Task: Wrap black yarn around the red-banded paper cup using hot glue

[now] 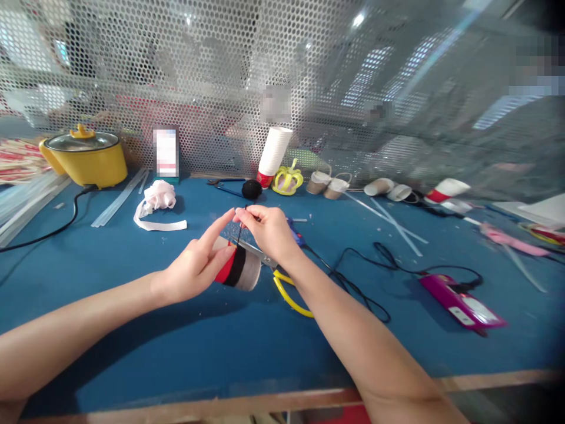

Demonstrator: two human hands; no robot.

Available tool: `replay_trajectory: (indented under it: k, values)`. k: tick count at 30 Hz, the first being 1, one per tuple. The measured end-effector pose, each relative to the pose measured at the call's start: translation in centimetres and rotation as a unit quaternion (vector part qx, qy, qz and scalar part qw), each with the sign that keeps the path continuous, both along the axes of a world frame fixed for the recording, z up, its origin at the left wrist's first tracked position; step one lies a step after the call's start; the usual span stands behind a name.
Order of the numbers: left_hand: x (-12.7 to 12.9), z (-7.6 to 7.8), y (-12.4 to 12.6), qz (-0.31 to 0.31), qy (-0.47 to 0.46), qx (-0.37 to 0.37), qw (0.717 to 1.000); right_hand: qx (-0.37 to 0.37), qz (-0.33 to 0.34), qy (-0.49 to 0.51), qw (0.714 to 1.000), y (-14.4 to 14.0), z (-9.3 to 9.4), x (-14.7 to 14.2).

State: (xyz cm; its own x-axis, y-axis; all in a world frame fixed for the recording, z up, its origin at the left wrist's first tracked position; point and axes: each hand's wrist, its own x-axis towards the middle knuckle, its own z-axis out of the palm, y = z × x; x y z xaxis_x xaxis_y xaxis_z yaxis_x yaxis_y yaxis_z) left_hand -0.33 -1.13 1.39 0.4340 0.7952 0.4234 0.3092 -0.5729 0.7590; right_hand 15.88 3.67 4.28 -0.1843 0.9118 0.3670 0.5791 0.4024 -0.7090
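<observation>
Paper cup (238, 268) lies sideways in the left hand (196, 265), fingers curled around it; the right hand (269, 232) pinches black thread (239, 234) above yellow-handled scissors (282, 280).

Hands winding yarn on a cup

Left hand (196, 268) grips the lying cup (238, 270); right hand (269, 231) pinches black yarn (239, 234) above it. Scissors (282, 281) lie just behind on the blue table (176, 347).

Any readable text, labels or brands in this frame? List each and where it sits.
None readable.
White label on the magenta glue gun: print too small to read.
Red and white card standing at the mesh wall: blurred out.
Red patterned sheets at far left: too blurred to tell.
</observation>
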Motion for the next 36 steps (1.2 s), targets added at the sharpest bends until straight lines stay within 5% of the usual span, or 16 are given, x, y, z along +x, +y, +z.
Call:
replay_trajectory:
  k: [12,21,26,36]
  values:
    - [-0.4,-0.4,-0.2,-0.012,-0.015,0.139,0.99,-0.037,0.078,-0.004,0.996,-0.5,0.0,0.0]
    - [-0.6,-0.1,-0.2,-0.047,-0.017,0.171,0.984,-0.166,0.141,0.062,0.974,-0.5,-0.6,-0.2]
    - [-0.5,-0.1,-0.2,-0.034,-0.053,0.135,0.989,-0.246,0.166,0.085,0.951,-0.4,-0.9,-0.3]
    - [-0.1,0.6,-0.1,-0.01,-0.133,-0.053,0.99,-0.301,0.172,0.111,0.931,0.2,-2.6,-0.2]
